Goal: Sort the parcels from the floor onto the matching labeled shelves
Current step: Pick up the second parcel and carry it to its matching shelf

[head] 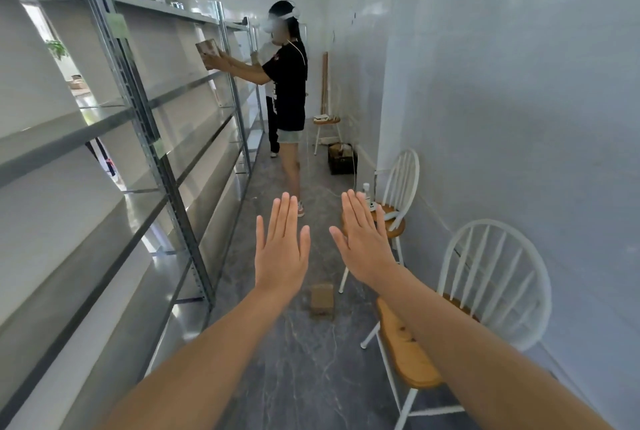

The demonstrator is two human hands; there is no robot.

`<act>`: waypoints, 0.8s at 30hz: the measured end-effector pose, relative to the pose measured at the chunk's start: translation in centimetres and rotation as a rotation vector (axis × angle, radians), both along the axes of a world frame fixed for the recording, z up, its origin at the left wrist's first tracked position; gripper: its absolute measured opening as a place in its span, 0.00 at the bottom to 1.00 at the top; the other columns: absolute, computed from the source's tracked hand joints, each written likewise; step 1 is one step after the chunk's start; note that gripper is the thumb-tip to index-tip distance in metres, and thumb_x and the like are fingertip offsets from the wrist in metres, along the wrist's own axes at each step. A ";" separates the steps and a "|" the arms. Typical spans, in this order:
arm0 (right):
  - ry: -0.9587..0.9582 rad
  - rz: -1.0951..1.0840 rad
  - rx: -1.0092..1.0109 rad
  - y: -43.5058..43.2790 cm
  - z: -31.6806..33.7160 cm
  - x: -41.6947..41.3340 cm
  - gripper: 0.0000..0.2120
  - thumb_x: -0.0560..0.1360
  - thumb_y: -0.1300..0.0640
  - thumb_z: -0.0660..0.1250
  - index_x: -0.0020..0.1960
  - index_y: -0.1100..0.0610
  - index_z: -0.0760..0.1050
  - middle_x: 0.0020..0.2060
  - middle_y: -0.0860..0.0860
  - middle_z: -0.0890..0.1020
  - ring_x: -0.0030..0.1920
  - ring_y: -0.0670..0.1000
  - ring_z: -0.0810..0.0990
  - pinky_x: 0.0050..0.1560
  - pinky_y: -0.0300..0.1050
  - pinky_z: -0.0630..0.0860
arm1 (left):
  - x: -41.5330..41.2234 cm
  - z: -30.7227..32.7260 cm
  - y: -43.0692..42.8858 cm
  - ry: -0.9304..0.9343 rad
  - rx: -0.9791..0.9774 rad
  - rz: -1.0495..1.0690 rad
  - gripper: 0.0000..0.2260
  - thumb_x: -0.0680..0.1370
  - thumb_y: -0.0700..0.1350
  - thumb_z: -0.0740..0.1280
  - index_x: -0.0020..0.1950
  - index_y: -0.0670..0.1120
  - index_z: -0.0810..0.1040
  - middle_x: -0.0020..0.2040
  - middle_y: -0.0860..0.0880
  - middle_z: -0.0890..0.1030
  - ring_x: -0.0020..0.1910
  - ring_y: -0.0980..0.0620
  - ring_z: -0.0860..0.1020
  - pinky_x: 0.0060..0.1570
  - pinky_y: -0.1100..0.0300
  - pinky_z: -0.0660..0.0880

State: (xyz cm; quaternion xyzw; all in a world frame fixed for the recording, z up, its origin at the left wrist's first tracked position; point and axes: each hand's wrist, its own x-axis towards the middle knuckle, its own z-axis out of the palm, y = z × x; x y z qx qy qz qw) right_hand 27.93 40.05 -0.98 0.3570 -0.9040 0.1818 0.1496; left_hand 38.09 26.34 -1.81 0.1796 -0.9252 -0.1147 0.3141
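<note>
A small brown cardboard parcel (pixel 322 301) lies on the dark marbled floor in the aisle, just below and between my two hands. My left hand (pixel 281 249) is stretched out flat, back up, fingers extended, holding nothing. My right hand (pixel 363 239) is held out the same way beside it, also with nothing in it. The metal shelving (pixel 162 159) runs along the left side, with small green labels (pixel 117 25) on its uprights. Its nearby shelves look bare.
Another person (pixel 287 90) stands further down the aisle, holding a parcel (pixel 207 53) up to a shelf. Two white chairs with wooden seats (pixel 485 291) (pixel 394 208) stand along the right wall. A stool (pixel 327 128) and a dark crate (pixel 341 158) sit beyond.
</note>
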 end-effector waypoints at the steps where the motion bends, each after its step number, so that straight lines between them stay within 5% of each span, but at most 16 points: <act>1: 0.000 0.000 0.007 -1.1 0.0 -0.5 0.32 0.84 0.41 0.43 0.82 0.54 0.39 0.81 0.49 0.42 0.80 0.49 0.36 0.77 0.53 0.33 | -0.7 -0.2 -1.1 -0.003 0.000 -0.006 0.26 0.85 0.54 0.44 0.82 0.49 0.45 0.83 0.53 0.45 0.80 0.58 0.39 0.79 0.51 0.36; 13: -0.091 0.013 0.036 -9.0 -2.9 -5.2 0.32 0.84 0.41 0.43 0.81 0.54 0.38 0.81 0.48 0.41 0.79 0.47 0.33 0.78 0.53 0.32 | -7.4 -4.9 -9.0 -0.053 0.021 -0.021 0.27 0.84 0.56 0.42 0.82 0.48 0.45 0.82 0.53 0.44 0.80 0.57 0.40 0.79 0.48 0.40; 24: -0.123 -0.004 0.023 -12.2 -4.3 -18.3 0.32 0.84 0.42 0.44 0.82 0.54 0.39 0.81 0.49 0.41 0.79 0.48 0.35 0.73 0.48 0.28 | -19.0 -5.1 -11.8 -0.087 0.016 0.005 0.29 0.83 0.57 0.39 0.82 0.48 0.46 0.82 0.53 0.45 0.80 0.56 0.40 0.79 0.49 0.38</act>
